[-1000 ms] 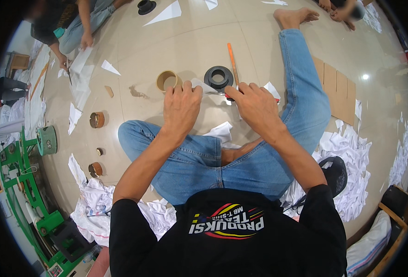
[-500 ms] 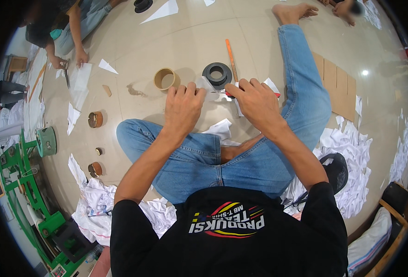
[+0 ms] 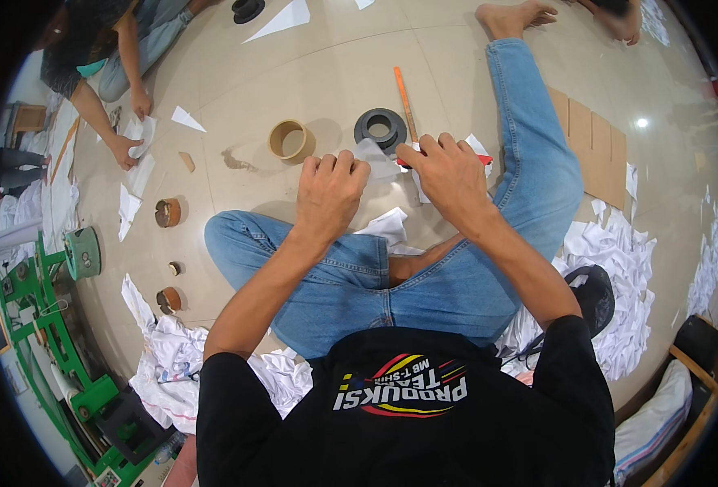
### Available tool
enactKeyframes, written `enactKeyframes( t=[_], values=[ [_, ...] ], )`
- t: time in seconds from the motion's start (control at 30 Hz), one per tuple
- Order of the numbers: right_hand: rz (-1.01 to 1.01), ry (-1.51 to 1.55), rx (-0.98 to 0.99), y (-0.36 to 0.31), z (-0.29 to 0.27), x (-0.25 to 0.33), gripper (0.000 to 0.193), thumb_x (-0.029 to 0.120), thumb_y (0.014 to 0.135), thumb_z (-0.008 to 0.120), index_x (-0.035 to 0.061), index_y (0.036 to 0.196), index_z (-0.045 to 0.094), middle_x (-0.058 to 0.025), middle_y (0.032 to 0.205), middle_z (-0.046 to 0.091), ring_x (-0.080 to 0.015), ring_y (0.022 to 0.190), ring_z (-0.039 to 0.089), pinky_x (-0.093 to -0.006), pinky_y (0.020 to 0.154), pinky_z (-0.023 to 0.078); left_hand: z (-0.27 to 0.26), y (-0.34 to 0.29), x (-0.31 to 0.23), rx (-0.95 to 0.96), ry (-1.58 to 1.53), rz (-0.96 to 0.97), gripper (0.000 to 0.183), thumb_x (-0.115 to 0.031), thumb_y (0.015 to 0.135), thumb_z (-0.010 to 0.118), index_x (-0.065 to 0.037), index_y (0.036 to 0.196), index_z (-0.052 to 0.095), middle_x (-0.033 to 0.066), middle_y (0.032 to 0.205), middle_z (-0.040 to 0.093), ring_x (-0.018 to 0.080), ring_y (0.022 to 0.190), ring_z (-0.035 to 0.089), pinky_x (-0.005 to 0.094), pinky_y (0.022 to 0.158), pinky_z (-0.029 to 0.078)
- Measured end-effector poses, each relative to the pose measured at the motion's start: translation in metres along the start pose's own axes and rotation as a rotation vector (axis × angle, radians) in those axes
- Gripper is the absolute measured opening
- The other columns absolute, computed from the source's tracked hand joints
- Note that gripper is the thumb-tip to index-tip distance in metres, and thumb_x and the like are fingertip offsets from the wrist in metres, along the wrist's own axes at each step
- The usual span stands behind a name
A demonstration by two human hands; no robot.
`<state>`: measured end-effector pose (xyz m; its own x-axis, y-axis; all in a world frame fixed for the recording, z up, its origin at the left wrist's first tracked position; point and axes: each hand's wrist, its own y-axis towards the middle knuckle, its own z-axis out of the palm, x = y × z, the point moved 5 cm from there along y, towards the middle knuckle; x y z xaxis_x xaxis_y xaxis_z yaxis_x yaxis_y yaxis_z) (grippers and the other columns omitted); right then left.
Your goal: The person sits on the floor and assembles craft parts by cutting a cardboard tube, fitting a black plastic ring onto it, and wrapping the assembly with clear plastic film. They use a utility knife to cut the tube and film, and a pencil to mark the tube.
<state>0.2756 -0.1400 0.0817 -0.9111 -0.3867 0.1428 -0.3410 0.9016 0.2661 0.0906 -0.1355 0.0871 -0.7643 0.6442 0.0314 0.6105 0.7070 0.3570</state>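
My left hand (image 3: 329, 193) is closed, its fingers pinching the edge of a translucent strip (image 3: 378, 160). The strip spans the gap to my right hand (image 3: 444, 172), which is closed around a slim red tool (image 3: 486, 160). Red shows on both sides of those fingers, but the tool's kind is mostly hidden. Just beyond the strip lies a dark grey flanged ring (image 3: 380, 122) with a hole through it. A tan cardboard-like ring (image 3: 291, 141) stands beyond my left hand. Between my bent legs sits a crumpled white piece (image 3: 388, 225).
An orange stick (image 3: 405, 101) lies beyond my right hand. Brown slit cardboard (image 3: 590, 146) rests right of my leg. White cloth heaps (image 3: 610, 284) flank me. Small brown rings (image 3: 167, 213) and a green machine (image 3: 50, 325) are at left. A co-worker's hand (image 3: 123, 152) holds white material.
My left hand has shifted slightly right, and the translucent strip shows more fully. The co-worker's scissors have gone out of sight; that person's hands now handle the white material.
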Motion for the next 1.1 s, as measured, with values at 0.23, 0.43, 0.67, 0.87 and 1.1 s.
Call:
enactKeyframes(
  t=[0.23,0.43,0.67,0.87,1.1],
  values=[
    [0.015,-0.019,-0.027,0.005,0.022,-0.017,0.019,0.015,0.087,0.071,0.0197,0.105,0.076,-0.0033,0.087,0.071,-0.0224,0.081,0.07,-0.0368,0.065,0.054,-0.006,-0.002,-0.009,-0.001,-0.061,0.01,0.019,-0.004,0.081,0.068,-0.009,0.099,0.071,0.0032,0.09,0.063,0.0208,0.084,0.064,0.0384,0.078,0.045],
    [0.353,0.284,0.129,0.003,0.061,-0.065,0.02,0.014,0.093,0.069,0.0134,0.112,0.077,-0.0066,0.084,0.071,-0.0246,0.08,0.071,-0.0355,0.07,0.056,0.008,-0.01,0.007,-0.031,-0.533,-0.279,0.01,-0.008,0.089,0.078,-0.005,0.098,0.074,0.0026,0.087,0.07,0.0232,0.08,0.068,0.0383,0.071,0.049],
    [0.924,1.49,0.334,0.002,0.057,-0.056,0.025,0.028,0.096,0.076,0.0051,0.106,0.073,0.0012,0.073,0.061,-0.0075,0.062,0.058,-0.0245,0.056,0.047,0.077,-0.022,0.021,0.069,-1.472,-1.082,0.031,-0.02,0.095,0.082,0.003,0.114,0.075,0.0088,0.104,0.076,0.0142,0.091,0.069,0.0306,0.079,0.056],
    [0.953,1.445,0.329,0.006,0.064,-0.053,0.028,0.029,0.09,0.085,0.0061,0.095,0.07,0.0006,0.065,0.06,-0.0075,0.051,0.053,-0.0231,0.048,0.042,0.091,-0.01,0.012,-0.002,-1.727,-1.204,0.036,-0.02,0.095,0.082,0.003,0.122,0.073,0.0095,0.11,0.077,0.0174,0.096,0.073,0.0337,0.086,0.059],
    [0.962,1.372,0.386,0.004,0.079,-0.051,0.028,0.027,0.087,0.089,0.0058,0.089,0.071,0.0011,0.062,0.059,-0.0075,0.049,0.052,-0.0242,0.047,0.039,0.102,-0.013,0.016,0.036,-1.78,-1.202,0.037,-0.017,0.095,0.082,0.003,0.124,0.071,0.0114,0.113,0.077,0.0183,0.098,0.074,0.0338,0.087,0.06]
  ],
)
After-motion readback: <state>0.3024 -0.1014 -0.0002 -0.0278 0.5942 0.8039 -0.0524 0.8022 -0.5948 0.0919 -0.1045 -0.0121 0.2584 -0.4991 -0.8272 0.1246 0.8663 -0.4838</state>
